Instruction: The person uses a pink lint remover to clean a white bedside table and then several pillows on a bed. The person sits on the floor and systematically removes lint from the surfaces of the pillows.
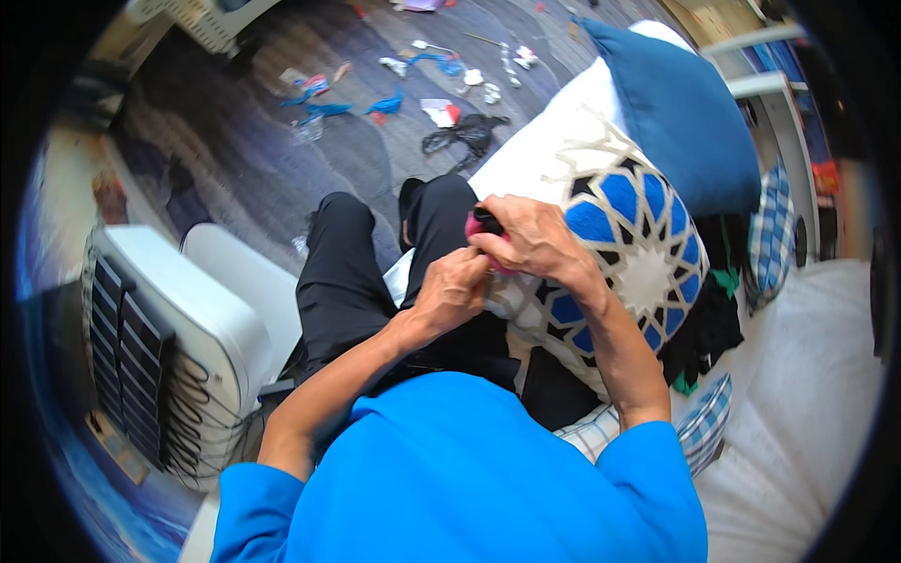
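Above my lap, both hands meet at a small pink and black bundle [474,225] that looks like soft cloth, perhaps rolled. My right hand [533,233] is closed around its upper part, the black end poking out past the fingers. Lower and to the left, my left hand [449,293] has its fingers pinched on the bundle's lower edge, touching the right hand. Much of the bundle is hidden by the fingers. Just beyond my right wrist lies a white cushion [648,272] with a blue, black and grey star pattern.
A dark blue pillow [690,127] leans behind the patterned cushion. Dark clothing [704,338] and a checked blue cushion [771,235] lie at the right. A white appliance [202,319] with coiled cables stands left. Wrappers and a black plastic bag [465,134] litter the floor ahead.
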